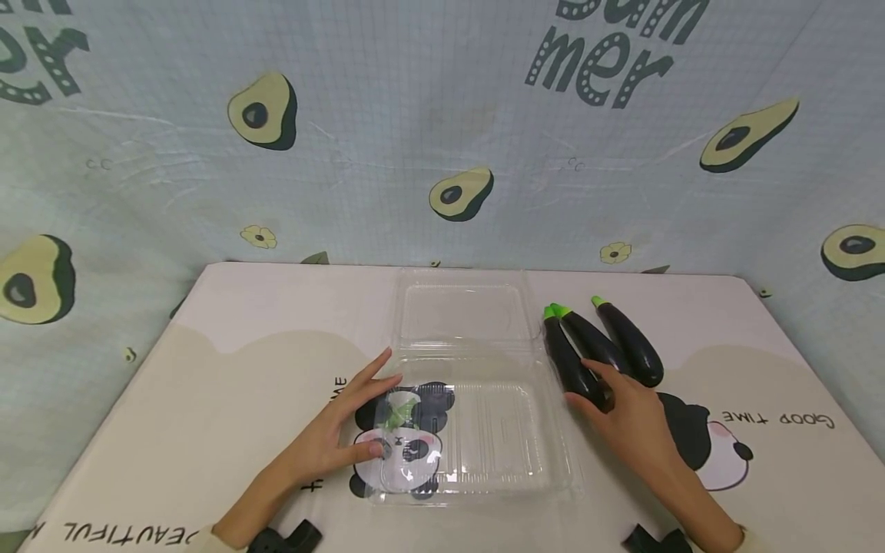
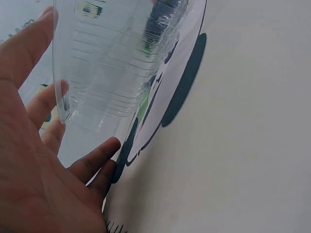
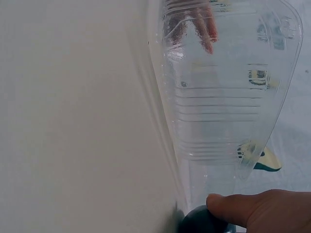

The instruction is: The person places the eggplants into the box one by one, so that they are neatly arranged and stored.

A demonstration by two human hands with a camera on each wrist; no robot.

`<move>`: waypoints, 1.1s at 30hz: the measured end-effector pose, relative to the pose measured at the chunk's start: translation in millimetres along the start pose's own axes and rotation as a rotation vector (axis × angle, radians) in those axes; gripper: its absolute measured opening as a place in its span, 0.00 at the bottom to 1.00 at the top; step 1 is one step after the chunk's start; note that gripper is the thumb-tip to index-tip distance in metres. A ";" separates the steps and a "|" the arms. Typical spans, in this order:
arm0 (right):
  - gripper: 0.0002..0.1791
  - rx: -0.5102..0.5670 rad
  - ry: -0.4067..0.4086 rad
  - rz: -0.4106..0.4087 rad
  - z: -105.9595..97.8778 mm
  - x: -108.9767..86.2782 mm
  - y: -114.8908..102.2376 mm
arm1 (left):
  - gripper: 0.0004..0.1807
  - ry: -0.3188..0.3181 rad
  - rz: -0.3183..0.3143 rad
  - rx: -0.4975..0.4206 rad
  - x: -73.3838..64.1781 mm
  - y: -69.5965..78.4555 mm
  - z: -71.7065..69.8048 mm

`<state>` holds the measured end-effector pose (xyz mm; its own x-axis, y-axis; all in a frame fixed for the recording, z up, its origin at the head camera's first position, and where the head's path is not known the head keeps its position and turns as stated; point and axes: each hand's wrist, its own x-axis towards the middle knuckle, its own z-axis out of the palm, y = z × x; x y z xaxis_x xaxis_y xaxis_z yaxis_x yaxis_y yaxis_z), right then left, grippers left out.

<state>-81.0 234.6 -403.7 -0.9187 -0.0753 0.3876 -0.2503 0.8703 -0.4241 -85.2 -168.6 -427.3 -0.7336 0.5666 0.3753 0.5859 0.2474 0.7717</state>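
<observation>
A clear plastic clamshell container (image 1: 487,430) lies with its lid (image 1: 466,311) folded back, away from the person. Along its left rim, my left hand (image 1: 339,430) has its fingers spread, thumb and fingertips at the edge; in the left wrist view some fingertips touch the clear wall (image 2: 104,63). To the container's right are three dark eggplants with green tips. My right hand (image 1: 632,418) holds the rounded end of the leftmost eggplant (image 1: 565,357), and its thumb (image 3: 233,206) presses that end in the right wrist view. The middle eggplant (image 1: 593,338) and right eggplant (image 1: 631,342) lie beside it.
The table (image 1: 263,307) has a pale cloth with panda prints (image 1: 726,457) and lettering. Behind it hangs a light blue sheet (image 1: 373,115) printed with avocados. Black wrist straps (image 1: 286,538) show at the lower edge.
</observation>
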 end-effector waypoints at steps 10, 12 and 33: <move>0.29 0.093 0.010 0.018 -1.4 3.7 -2.4 | 0.41 0.002 -0.014 -0.003 -0.9 -0.7 -1.0; 0.29 0.102 0.011 0.029 -4.2 4.7 -3.1 | 0.41 0.004 -0.013 -0.004 -1.3 -0.4 -1.0; 0.30 0.094 0.079 -0.063 -38.4 17.2 -1.6 | 0.41 -0.009 -0.023 -0.031 -1.1 -0.3 -0.1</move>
<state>-84.7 250.6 -364.9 -0.8740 -0.0868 0.4780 -0.3379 0.8156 -0.4697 -84.6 -169.4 -427.9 -0.7432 0.5684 0.3529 0.5580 0.2357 0.7957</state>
